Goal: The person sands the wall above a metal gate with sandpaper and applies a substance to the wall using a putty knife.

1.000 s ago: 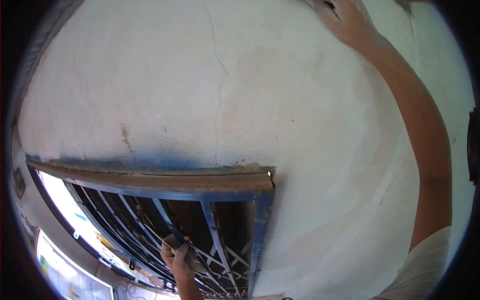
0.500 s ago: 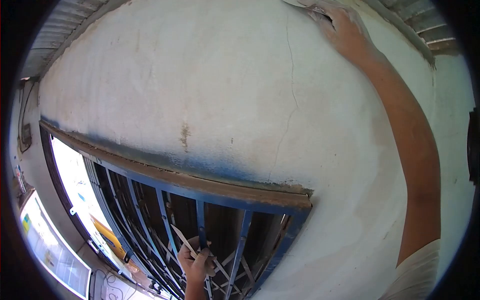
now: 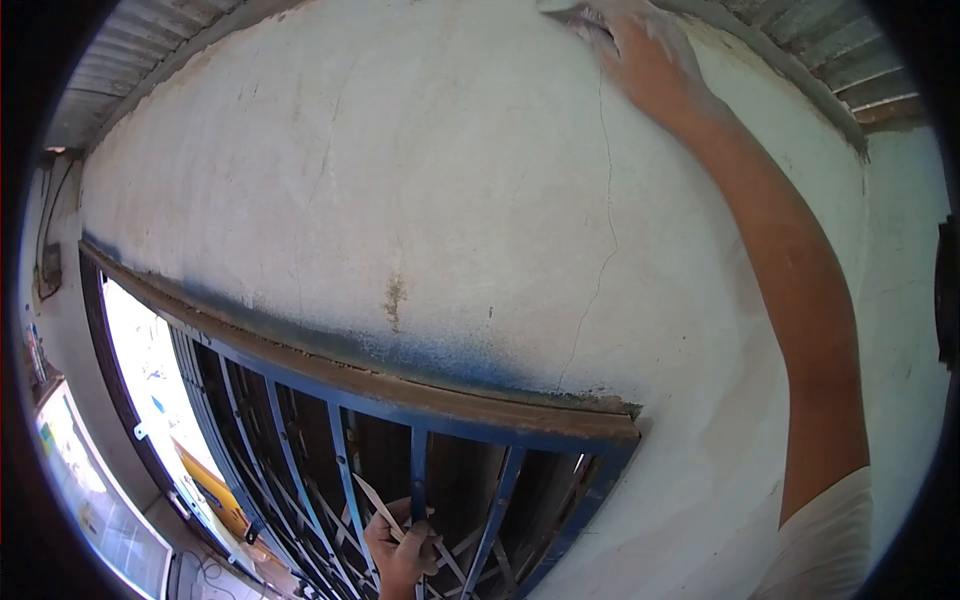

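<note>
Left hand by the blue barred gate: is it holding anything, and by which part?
Yes: the left hand holds a thin, flat strip by its lower end; the pointed upper end sticks out free.

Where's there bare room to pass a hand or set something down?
For a hand: the bare wall above the brown ledge, and between the gate and the right arm. It's crowded at the gate bars, where the left hand holds a thin blade. I see no obvious resting surface.
</note>
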The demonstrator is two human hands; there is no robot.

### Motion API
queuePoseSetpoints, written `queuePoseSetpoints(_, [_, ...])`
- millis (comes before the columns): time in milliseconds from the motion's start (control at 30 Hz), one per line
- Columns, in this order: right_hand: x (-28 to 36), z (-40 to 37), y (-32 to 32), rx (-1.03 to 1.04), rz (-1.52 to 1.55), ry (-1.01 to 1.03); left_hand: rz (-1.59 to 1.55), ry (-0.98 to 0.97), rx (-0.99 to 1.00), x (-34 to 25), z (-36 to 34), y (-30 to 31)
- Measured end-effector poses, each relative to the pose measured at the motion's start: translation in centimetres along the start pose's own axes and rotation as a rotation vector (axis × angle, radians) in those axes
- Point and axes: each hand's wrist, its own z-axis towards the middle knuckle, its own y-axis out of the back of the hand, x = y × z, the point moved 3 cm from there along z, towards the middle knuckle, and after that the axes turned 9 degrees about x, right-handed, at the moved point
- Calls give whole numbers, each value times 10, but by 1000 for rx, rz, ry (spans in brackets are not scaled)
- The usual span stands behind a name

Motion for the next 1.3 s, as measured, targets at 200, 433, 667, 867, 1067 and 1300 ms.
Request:
queuePoseSetpoints(200, [-15,-26,9,-250,116,267,-33,-23,72,-3,-3,1])
queuePoseSetpoints(433, [-10,-9,0,-242,33,209,-30,-63,94,-6,-5,0])
queuePoseSetpoints(667, [-110,-67,8,-67,135,-171,-18,-93,60,-8,-3,-1])
queuePoseSetpoints(867, [-222,-124,0,-144,-96,-387,24,-78,97,-6,1,2])
queuePoseSetpoints(1067, [-204,-91,-34,-275,-274,-519,-46,-42,48,2,2,4])
queuePoseSetpoints(1300, [-19,20,-29,-185,10,-316,-30,-40,12,-1,0,-2])
